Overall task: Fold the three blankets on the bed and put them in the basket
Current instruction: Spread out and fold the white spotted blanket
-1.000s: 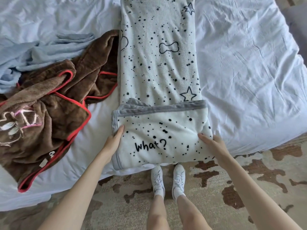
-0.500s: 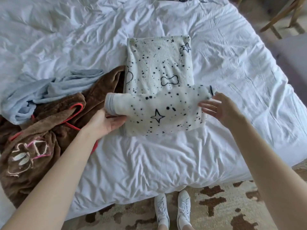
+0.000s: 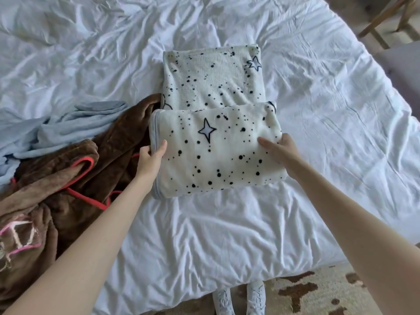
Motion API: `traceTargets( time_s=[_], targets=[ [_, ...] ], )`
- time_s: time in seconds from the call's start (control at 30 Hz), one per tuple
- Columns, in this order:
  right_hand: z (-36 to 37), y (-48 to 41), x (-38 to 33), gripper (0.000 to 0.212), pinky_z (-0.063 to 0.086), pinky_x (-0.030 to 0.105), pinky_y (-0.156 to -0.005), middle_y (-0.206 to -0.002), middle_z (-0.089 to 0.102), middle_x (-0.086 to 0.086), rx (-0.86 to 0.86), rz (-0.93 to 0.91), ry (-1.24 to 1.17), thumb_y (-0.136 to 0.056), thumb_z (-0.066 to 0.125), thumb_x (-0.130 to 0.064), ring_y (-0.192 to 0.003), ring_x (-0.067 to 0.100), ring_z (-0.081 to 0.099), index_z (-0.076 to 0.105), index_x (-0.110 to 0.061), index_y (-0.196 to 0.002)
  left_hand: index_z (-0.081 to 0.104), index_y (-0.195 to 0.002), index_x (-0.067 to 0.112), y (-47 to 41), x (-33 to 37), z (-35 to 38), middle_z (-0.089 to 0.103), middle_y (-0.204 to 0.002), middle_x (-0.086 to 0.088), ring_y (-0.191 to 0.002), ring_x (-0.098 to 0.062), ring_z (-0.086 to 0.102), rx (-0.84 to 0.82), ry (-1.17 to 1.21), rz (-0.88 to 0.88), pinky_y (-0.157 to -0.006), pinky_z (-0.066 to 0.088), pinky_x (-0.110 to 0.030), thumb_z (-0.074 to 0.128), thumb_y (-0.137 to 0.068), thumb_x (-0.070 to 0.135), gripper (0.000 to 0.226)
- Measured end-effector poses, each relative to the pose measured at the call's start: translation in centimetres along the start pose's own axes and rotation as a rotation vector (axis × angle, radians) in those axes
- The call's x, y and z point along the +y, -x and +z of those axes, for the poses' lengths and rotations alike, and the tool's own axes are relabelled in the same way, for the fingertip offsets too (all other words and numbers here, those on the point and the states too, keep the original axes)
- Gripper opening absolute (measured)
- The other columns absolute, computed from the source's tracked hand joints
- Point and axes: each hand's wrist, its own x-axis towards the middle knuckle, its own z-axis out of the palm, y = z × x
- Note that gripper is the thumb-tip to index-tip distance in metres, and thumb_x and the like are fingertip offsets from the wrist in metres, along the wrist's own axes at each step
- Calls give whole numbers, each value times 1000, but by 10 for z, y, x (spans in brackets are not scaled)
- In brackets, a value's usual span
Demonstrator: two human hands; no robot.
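A white blanket with black dots and stars [image 3: 218, 151] lies mid-bed, its near part folded over into a thick layer on top of the flat far part. My left hand [image 3: 151, 155] grips the folded layer's left edge, thumb on top. On the right edge my right hand [image 3: 280, 148] holds it the same way. A crumpled brown blanket with red trim [image 3: 68, 178] lies to the left, and a light blue blanket [image 3: 68, 126] is bunched behind it. No basket is in view.
The bed [image 3: 227, 235] is covered by a wrinkled white sheet. A patterned brown and beige rug [image 3: 306, 292] and my white shoes show at the bottom edge. Wooden chair legs [image 3: 384, 17] and a grey seat stand at the top right.
The near end of the dotted blanket was lifted from the bed's edge and folded away from me over the rest. Both hands now grip the folded layer's sides.
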Motion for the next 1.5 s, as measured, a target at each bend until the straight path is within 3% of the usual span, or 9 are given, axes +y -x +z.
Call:
traceTargets(
  time_s=[0.3,0.47,0.63,0.83,0.93,1.1,1.23,1.37,1.5],
  targets=[
    [-5,6,33,22,46,28,-57,-85,68,-3,124,-60,-63,-79,72,-41,-77,15,65,61,-24,-88,54,-109,26,-15,-13,7,61,-104,10,-98,-12,61,-27,-147,192,-70,43,-22,62,-84,55,39],
    [5,-3,36,54,52,46,-87,-107,64,7,69,95,-58,-82,59,-59,-96,28,62,54,-18,-117,38,-136,21,-19,-22,18,51,-125,2,-107,-18,56,-47,30,-3,-84,44,-30,67,-78,62,77],
    [8,9,40,33,45,27,-56,-86,67,-2,-34,77,-64,-91,55,-49,-76,16,64,60,-21,-109,39,-145,12,-13,-31,18,57,-133,-4,-106,-19,59,-148,64,-134,-86,47,-30,65,-80,64,87],
    [-14,42,36,36,52,35,-69,-86,70,11,-5,144,106,-90,58,-42,-78,28,65,65,-7,-92,44,-144,12,23,-25,-5,63,-127,-11,-110,-26,63,-320,26,-253,-97,51,-42,67,-83,57,79],
    [-28,47,19,36,53,38,-79,-95,69,16,-33,173,103,-88,59,-38,-87,33,65,65,-4,-98,55,-135,13,33,-5,-13,69,-114,-9,-99,-23,68,-332,31,-261,-74,55,-32,67,-85,54,66],
    [-48,35,-30,23,46,32,-62,-80,63,15,-38,115,87,-82,58,-28,-69,29,60,61,-5,-79,69,-120,16,27,46,-28,75,-105,-12,-99,-29,70,-342,2,-266,-96,52,-43,71,-78,51,54],
    [-55,15,-74,30,28,31,-57,-71,41,12,-23,54,107,-80,57,-27,-66,23,40,37,-13,-61,80,-92,18,3,88,-43,75,-100,-14,-83,-29,73,-401,70,-340,-74,58,-41,76,-70,47,37],
    [-52,-25,-120,41,36,33,-64,-85,46,35,-12,-21,81,-82,57,-32,-72,25,45,58,8,-87,72,-106,18,-43,131,-47,76,-99,-10,-86,-28,73,-388,184,-353,-73,59,-41,66,-86,46,35],
    [-45,-63,-152,41,57,31,-53,-99,67,16,-61,95,-165,-95,47,-38,-73,24,67,59,-9,-122,61,-120,14,-89,163,-42,68,-113,-20,-98,-33,69,-330,267,-342,-82,57,-44,47,-97,48,43]
  ],
)
